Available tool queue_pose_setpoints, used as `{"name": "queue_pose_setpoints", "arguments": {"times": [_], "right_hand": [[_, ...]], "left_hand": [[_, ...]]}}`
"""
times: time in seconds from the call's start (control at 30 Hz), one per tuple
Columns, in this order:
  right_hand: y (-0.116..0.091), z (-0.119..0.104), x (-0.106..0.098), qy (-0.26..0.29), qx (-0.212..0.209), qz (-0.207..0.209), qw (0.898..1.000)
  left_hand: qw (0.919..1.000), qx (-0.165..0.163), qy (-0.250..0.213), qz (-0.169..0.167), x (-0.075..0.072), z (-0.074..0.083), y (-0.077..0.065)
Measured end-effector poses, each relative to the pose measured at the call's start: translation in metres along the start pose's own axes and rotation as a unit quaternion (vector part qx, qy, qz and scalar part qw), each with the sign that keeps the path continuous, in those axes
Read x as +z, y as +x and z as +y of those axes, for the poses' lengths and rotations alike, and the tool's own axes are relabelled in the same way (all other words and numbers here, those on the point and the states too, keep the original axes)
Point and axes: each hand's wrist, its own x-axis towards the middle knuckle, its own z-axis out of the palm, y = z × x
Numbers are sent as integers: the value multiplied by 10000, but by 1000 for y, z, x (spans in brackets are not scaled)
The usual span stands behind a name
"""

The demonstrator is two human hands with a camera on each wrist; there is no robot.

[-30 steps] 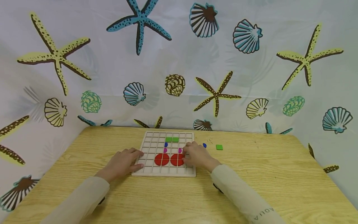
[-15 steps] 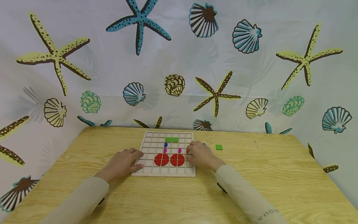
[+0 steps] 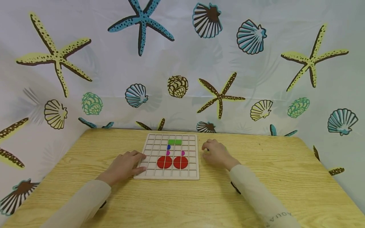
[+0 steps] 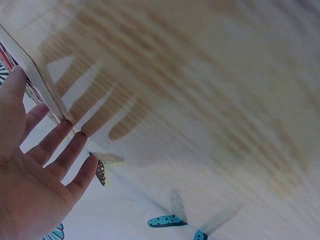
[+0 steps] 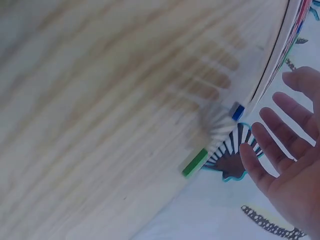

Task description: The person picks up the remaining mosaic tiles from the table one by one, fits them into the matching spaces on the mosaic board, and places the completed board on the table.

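Observation:
A white grid board point(image 3: 151, 173) lies on the table. Flat pieces sit on it: two red discs point(image 3: 164, 162), two green squares point(image 3: 175, 142), a small blue half-round point(image 3: 169, 147) and two pink half-rounds point(image 3: 183, 153). My left hand point(image 3: 125, 165) rests on the board's left edge with fingers extended. To the right of the board, my right hand point(image 3: 218, 155) hovers over the table, holding nothing. Below its fingers lies a loose blue piece point(image 5: 237, 112), and beside that a loose green square point(image 5: 195, 163); in the head view the hand covers the green one.
The wooden table point(image 3: 271, 180) extends on both sides of the board and toward me. A white cloth point(image 3: 182, 63) printed with starfish and shells hangs behind the table and along its sides.
My right hand has left the board's right side and moved right, over the loose blue and green pieces. The second pink half-round is now fully uncovered. My left hand stays put.

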Motion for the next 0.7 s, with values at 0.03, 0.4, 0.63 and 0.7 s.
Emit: {"name": "queue_pose_setpoints", "arguments": {"times": [0.03, 0.4, 0.63, 0.7], "right_hand": [[0, 2, 0, 12, 70, -20, 10000], [1, 24, 1, -87, 368, 75, 9993], [3, 28, 1, -378, 288, 40, 9989], [4, 29, 1, -426, 321, -7, 9986]], "left_hand": [[10000, -4, -1, -11, 0, 0, 0], [10000, -58, 11, -30, -1, 1, 0], [10000, -55, 11, -45, 0, 0, 0], [10000, -44, 7, -40, 0, 0, 0]]}}
